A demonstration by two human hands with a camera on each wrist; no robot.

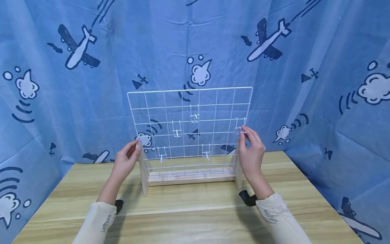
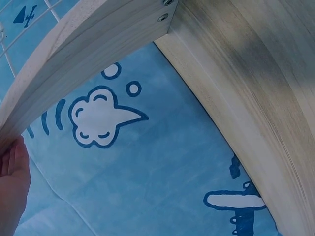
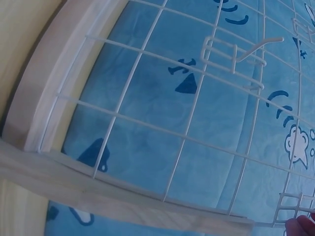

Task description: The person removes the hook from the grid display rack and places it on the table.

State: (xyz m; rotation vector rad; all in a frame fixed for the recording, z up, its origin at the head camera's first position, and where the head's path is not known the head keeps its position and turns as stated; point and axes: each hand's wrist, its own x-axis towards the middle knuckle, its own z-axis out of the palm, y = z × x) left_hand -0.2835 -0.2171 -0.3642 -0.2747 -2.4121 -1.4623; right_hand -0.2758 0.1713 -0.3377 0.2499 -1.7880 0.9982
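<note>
One left hand (image 1: 125,158), centre-left, grips the wooden upright (image 1: 143,176), likely for steadiness; right hand (image 1: 252,154), centre-right, pinches rightmost wire hook (image 1: 239,128).

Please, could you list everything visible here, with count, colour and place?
Wood-grain tabletop: 1, pale yellow, foreground
Airplane-print fabric backdrop: panel count unclear, blue, behind tabletop
Wooden stand: 1, pale, on tabletop
Metal screws: 2 visible, silver, on stand
Rectangular wire grid: 1, white, on stand
Wire hooks: 5, white, on grid
Rounded objects: 2, black, beside wrists
Fabric sleeves: 2, white, on forearms
Left hand: 1, holding stand's left side
Right hand: 1, pinching rightmost hook
</note>
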